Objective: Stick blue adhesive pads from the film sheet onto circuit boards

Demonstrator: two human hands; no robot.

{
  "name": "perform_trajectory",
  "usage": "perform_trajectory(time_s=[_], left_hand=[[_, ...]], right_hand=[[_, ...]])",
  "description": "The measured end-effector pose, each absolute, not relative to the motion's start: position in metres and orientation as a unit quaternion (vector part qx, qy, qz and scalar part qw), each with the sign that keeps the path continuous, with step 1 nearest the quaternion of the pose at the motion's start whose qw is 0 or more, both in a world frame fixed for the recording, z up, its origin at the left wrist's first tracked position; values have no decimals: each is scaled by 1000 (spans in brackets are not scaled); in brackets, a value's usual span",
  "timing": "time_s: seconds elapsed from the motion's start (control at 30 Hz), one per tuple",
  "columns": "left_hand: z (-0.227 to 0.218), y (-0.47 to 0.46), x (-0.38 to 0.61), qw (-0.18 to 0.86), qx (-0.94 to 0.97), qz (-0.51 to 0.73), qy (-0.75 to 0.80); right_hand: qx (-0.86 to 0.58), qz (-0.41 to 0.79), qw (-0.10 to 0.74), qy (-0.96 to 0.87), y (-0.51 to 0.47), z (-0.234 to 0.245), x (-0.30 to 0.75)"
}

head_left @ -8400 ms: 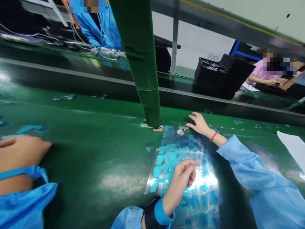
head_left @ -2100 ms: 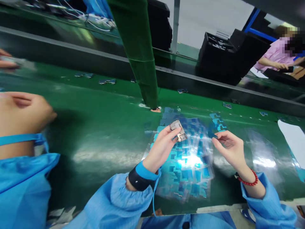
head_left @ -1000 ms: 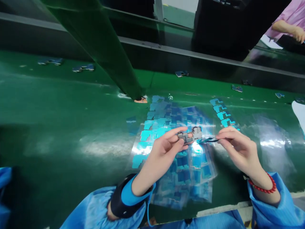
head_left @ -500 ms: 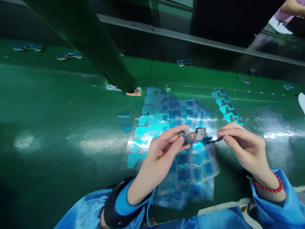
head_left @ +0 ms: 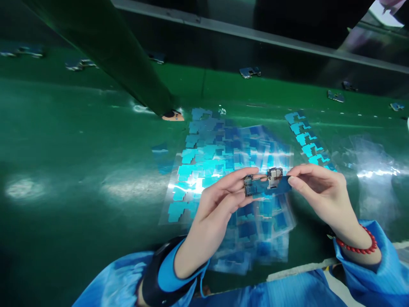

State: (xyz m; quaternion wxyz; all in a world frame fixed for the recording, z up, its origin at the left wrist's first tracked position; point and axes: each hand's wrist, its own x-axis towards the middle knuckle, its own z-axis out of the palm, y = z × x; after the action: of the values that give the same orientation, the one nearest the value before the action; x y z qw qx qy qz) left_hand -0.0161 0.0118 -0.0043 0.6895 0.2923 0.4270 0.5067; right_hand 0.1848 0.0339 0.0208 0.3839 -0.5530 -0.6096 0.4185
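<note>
A small metal circuit part (head_left: pixel 274 175) hangs above the green bench, pinched at its left end by my left hand (head_left: pixel 220 202). My right hand (head_left: pixel 319 189) pinches a blue sticker (head_left: pixel 277 187) that lies across the part's face. Under both hands lies a stack of clear sheets (head_left: pixel 223 157) that carry several blue stickers. A separate strip of blue stickers (head_left: pixel 306 138) lies to the right of the stack.
A thick green post (head_left: pixel 128 64) comes down onto the green bench (head_left: pixel 79 149) at the back left. Small parts (head_left: pixel 251 72) lie on the conveyor strip behind, below a metal rail (head_left: pixel 255 34). Clear film (head_left: pixel 370 153) lies at the right.
My right hand has brought the blue sticker leftwards onto the metal part held in my left hand. The view has tilted further down, and the neighbour's hands have left the picture.
</note>
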Motion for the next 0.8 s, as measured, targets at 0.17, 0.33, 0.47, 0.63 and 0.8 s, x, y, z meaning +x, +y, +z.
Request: perform_trajectory(time_s=[0.17,0.33,0.47,0.63,0.8], left_hand=[[-3,11,-14,703,301,501,406],[-1,9,-14,722,296,502,373],[2,7,-15,732,298,495,362],[3,7,-15,734,292,497,359],[3,6,-14,728,293,506,357]], right_hand=[[-546,410,390,-618,31,22,180],[-550,399,397,-617,29,23,177],[-543,397,400,-623,29,24,177],[-534,398,400,-630,29,23,178],[-526,398,402,-635,30,23,177]])
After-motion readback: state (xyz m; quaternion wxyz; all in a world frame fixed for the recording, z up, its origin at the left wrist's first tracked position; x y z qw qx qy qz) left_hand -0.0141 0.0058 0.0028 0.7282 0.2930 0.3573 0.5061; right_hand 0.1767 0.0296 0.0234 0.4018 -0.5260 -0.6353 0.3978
